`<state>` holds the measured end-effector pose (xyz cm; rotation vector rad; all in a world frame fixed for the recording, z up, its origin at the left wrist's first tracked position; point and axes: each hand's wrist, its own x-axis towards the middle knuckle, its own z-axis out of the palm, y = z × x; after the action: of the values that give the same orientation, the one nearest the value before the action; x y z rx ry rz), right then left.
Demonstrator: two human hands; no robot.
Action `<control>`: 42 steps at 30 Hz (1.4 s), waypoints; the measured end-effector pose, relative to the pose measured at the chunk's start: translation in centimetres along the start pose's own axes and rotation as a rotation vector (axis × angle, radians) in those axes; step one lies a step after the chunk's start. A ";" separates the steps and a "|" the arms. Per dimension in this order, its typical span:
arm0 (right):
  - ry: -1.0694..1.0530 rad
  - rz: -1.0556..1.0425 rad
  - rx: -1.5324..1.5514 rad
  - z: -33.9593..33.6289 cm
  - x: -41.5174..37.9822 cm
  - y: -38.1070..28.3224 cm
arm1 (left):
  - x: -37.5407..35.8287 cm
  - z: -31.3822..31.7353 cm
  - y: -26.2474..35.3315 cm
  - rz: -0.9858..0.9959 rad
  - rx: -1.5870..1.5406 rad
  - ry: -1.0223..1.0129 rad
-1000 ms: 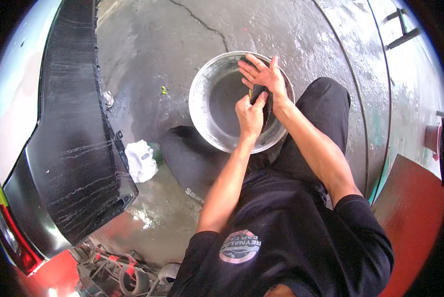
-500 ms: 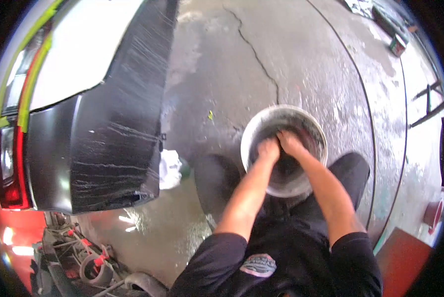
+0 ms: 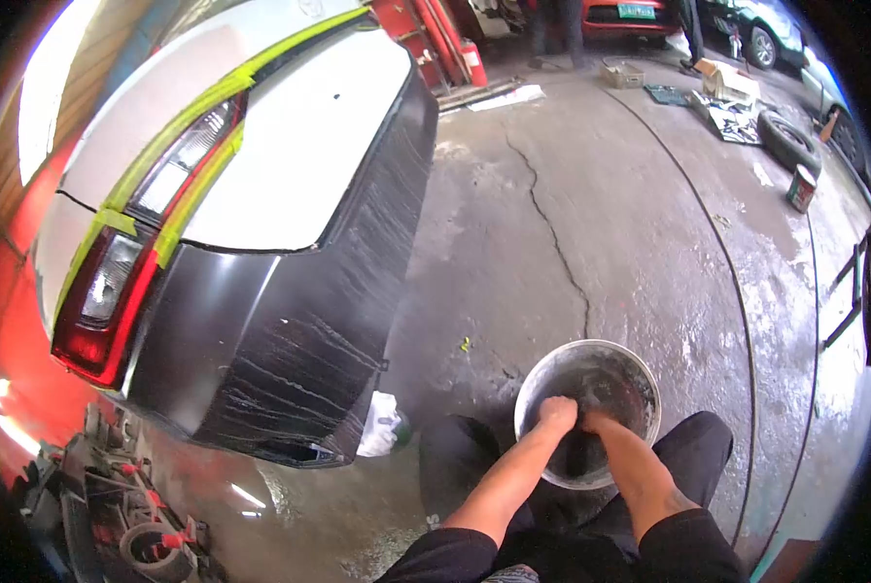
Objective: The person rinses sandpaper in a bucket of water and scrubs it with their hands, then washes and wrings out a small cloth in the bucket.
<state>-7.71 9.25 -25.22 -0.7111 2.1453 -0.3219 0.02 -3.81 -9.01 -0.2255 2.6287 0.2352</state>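
A round pail point(image 3: 531, 396) with a pale rim and dark inside stands on the wet floor between my knees. Both hands are down inside it, close together. My left hand point(image 3: 557, 415) looks closed, its fingers curled downward near the middle of the pail. Beside it on the right, my right hand point(image 3: 596, 422) reaches lower, and its fingers are lost in the dark inside. Whatever either hand holds is too dark to make out.
At the left is a car's rear corner with a black bumper point(image 3: 290, 360), a taped tail light point(image 3: 105, 301) and a white cloth point(image 3: 379, 425) below. A hose point(image 3: 717, 233) crosses the floor. Tire point(image 3: 790, 143), can point(image 3: 801, 189) and parked cars are farther off.
The view has tilted up and shifted, bringing in the far floor and parked cars. The pail and hands appear lower in view. Both hands are still in the pail.
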 end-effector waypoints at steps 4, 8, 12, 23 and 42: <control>0.022 0.275 -0.090 -0.8 0.5 -1.5 | -0.1 1.7 -1.2 0.206 0.014 0.044; -0.062 0.210 -0.135 2.2 2.0 -1.5 | 0.2 1.1 -2.8 0.132 0.047 0.088; -0.112 -0.497 -0.402 10.7 15.5 9.1 | 0.1 -0.1 -1.8 0.046 -0.026 0.139; 0.846 -0.591 0.320 -11.0 -16.2 -7.9 | -2.4 -2.6 0.2 0.354 -0.574 0.291; 0.314 -0.583 0.587 -13.2 -17.5 -11.0 | -2.9 -3.6 -2.7 0.058 -2.078 -0.241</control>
<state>-5.31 10.50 -0.86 -0.9580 1.9178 -1.3845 1.40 -6.87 -4.82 -0.6318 1.1106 2.5477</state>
